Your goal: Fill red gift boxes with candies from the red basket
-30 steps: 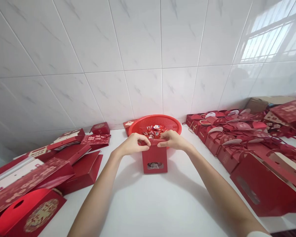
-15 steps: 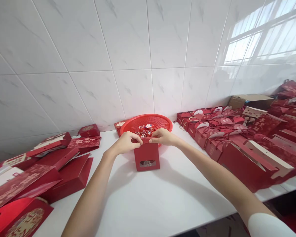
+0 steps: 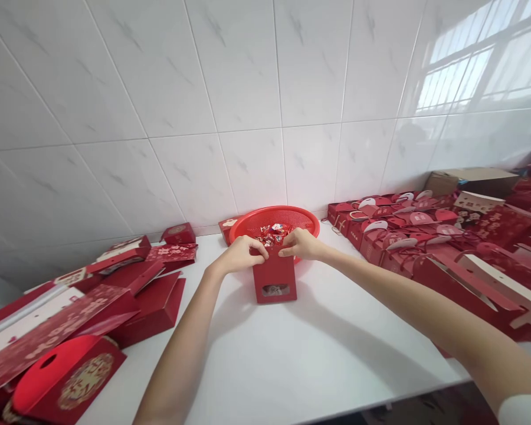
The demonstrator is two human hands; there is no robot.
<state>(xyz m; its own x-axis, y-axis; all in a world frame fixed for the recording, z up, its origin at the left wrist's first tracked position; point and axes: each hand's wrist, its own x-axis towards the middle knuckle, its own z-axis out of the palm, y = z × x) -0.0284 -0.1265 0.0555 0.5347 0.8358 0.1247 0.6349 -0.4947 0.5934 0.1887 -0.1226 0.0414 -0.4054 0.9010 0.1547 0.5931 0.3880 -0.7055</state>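
A small upright red gift box [image 3: 275, 281] with a little window in its front stands on the white table [image 3: 292, 360]. My left hand [image 3: 241, 254] pinches the box's top edge on the left, and my right hand [image 3: 300, 244] pinches it on the right; both have their fingers closed on the top flaps. Right behind the box sits a round red plastic basket [image 3: 248, 222] holding wrapped red and white sweets [image 3: 274, 232].
Flat and folded red boxes [image 3: 128, 295] lie piled on the table's left side. Rows of closed red gift boxes with handles [image 3: 393, 230] fill the right side, with a brown carton [image 3: 469, 180] behind them. A white tiled wall [image 3: 230, 106] backs the table.
My hands have stayed on the box's top, the fingers working closer together. The camera has shifted a little, first right and then back left.
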